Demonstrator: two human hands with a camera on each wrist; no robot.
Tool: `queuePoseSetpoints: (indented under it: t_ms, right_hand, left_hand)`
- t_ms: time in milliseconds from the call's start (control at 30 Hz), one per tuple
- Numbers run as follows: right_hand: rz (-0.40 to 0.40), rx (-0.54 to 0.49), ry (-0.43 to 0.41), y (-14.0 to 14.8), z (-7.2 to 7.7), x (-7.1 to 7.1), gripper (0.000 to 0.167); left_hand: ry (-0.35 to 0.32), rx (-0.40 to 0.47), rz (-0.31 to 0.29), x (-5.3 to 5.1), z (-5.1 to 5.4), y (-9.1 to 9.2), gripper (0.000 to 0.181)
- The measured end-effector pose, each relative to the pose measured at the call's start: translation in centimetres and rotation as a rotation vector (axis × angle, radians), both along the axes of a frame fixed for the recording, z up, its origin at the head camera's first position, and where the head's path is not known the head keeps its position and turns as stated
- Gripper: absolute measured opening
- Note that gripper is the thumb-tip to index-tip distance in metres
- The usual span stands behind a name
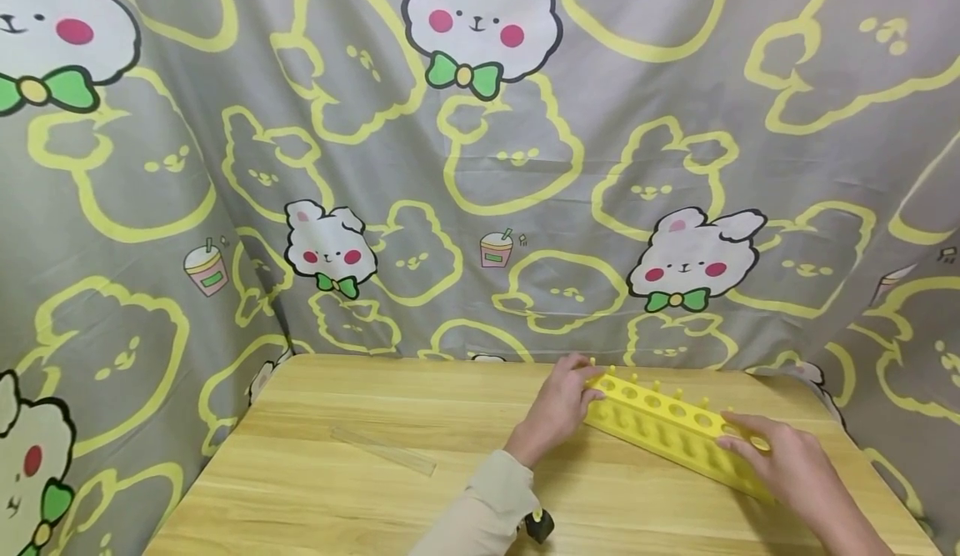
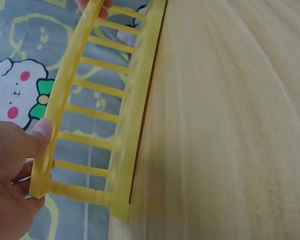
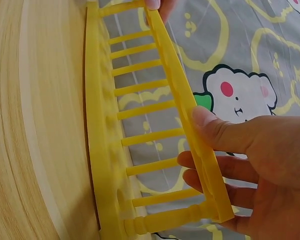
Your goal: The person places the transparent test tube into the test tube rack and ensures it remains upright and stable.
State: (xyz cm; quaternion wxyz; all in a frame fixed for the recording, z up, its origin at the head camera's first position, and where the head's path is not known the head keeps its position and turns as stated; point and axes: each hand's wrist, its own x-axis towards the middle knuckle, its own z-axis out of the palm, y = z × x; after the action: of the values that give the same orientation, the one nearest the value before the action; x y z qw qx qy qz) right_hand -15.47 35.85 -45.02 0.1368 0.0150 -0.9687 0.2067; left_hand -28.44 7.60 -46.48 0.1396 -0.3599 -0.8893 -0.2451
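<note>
A yellow plastic test tube rack (image 1: pixel 660 433), with a row of round holes in its top and pegs along the far side, stands upright at the right of the table. My left hand (image 1: pixel 558 406) grips the far left end of its top plate; the left wrist view shows the thumb over the plate and fingers beneath. At the opposite end, my right hand (image 1: pixel 795 460) holds the same plate, its thumb (image 3: pixel 207 120) on one face and fingertips on the other. Whether the base rests on the table or hovers just above cannot be told.
A clear, narrow tube or strip (image 1: pixel 382 450) lies on the wooden table (image 1: pixel 315 514) to the left of the rack. Grey patterned cloth (image 1: pixel 465 164) hangs behind the table and along its sides. A small black object (image 1: pixel 538 526) sits by the left sleeve.
</note>
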Motion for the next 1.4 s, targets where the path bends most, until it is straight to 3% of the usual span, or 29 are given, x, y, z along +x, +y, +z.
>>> queuePoseSetpoints:
  t_ms: [500,733,967,1400]
  right_hand:
    - [0.009,0.001,-0.034,-0.5,0.2,-0.1,0.046]
    - [0.025,-0.010,0.003,-0.7,-0.1,0.0,0.044]
    - [0.020,-0.011,-0.014,-0.8,0.0,0.0,0.045]
    - [0.036,-0.009,-0.006,-1.5,0.0,-0.1,0.043]
  left_hand:
    - [0.014,0.055,-0.007,0.6,0.0,-0.8,0.036]
    - [0.021,0.057,0.006,0.9,-0.1,-1.2,0.035]
    - [0.024,0.061,0.012,1.0,-0.1,-1.3,0.035]
    - [-0.044,0.040,0.080,1.5,0.0,-1.9,0.039]
